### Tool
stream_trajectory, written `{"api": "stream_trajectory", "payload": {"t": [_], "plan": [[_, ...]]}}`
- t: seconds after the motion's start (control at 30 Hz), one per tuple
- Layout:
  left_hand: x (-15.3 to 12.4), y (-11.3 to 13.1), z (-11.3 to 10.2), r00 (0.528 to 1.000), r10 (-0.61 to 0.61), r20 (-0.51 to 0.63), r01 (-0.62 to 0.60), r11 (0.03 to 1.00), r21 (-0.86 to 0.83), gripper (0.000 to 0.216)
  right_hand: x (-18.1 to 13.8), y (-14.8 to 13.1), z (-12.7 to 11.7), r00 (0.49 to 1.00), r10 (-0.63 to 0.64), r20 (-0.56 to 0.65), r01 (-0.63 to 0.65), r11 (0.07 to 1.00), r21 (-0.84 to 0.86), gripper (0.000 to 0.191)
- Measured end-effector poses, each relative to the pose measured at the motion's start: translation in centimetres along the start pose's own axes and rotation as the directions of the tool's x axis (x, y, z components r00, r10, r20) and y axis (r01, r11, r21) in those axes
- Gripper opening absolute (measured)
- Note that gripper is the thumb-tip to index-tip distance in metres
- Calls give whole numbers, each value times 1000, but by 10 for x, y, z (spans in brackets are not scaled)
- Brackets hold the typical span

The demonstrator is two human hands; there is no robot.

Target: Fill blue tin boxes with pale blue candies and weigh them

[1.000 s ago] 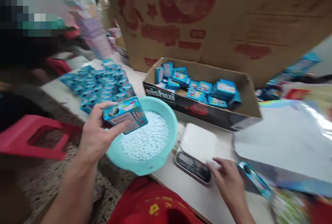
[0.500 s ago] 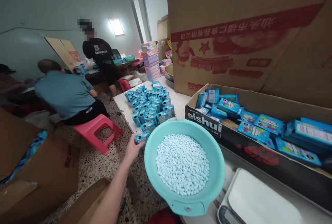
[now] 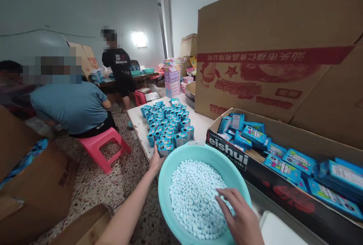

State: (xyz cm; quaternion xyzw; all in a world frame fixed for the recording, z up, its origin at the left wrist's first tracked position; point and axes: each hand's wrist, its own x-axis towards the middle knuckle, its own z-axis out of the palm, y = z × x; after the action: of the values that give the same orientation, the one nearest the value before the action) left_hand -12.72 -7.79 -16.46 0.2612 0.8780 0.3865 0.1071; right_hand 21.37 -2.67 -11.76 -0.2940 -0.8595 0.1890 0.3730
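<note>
My left hand (image 3: pixel 156 160) reaches past the rim of a teal basin (image 3: pixel 167 173) and grips a small blue box (image 3: pixel 165 149) at the near end of a block of upright blue boxes (image 3: pixel 166 124) on the white table (image 3: pixel 138 124). My right hand (image 3: pixel 236 214) rests palm down, fingers curled, on the heap of pale blue candies (image 3: pixel 193 196) in the basin. Whether it has any candies between its fingers is hidden.
A low black carton (image 3: pixel 227 154) with loose blue boxes lies right of the basin, a tall cardboard box (image 3: pixel 272 48) behind it. A white scale's corner (image 3: pixel 279 231) shows at bottom right. Left, a person in blue (image 3: pixel 70 105) sits on a pink stool (image 3: pixel 102 146); another stands farther back.
My left hand carried the blue box from above the basin to the near end of the block of boxes. My right hand left the scale and came down onto the candies.
</note>
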Motion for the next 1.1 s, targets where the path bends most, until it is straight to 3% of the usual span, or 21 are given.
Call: {"api": "stream_trajectory", "payload": {"t": [0.13, 0.27, 0.4, 0.47, 0.57, 0.67, 0.83, 1.1], "plan": [[1, -2, 2, 999, 5, 32, -7, 998, 57, 98, 15, 1, 17, 991, -2, 135, 13, 997, -80, 26], [-8, 0, 7, 998, 48, -48, -51, 997, -63, 106, 34, -12, 21, 996, 54, 77, -56, 998, 23, 28], [-13, 7, 16, 996, 30, -83, -48, 973, -228, 121, 99, -25, 40, 995, 93, 27, -97, 981, 171, 38], [-11, 9, 19, 997, 17, -69, -36, 959, -282, 123, 144, -25, 57, 981, 165, 97, -182, 963, 200, 53], [-6, 6, 22, 999, -38, -39, 24, 949, -314, 120, 208, -16, 88, 879, 369, 303, -396, 918, 28, 86], [1, -3, 26, 998, -66, -16, 58, 946, -320, 124, 244, -2, 121, 770, 469, 432, -482, 872, -86, 116], [7, -14, 34, 997, -49, -65, 25, 944, -329, 122, 254, 14, 173, 681, 449, 578, -482, 870, -108, 135], [31, 2, 33, 994, -85, -65, 56, 930, -363, 119, 268, 17, 220, 707, 387, 592, -415, 905, -96, 131]]}}
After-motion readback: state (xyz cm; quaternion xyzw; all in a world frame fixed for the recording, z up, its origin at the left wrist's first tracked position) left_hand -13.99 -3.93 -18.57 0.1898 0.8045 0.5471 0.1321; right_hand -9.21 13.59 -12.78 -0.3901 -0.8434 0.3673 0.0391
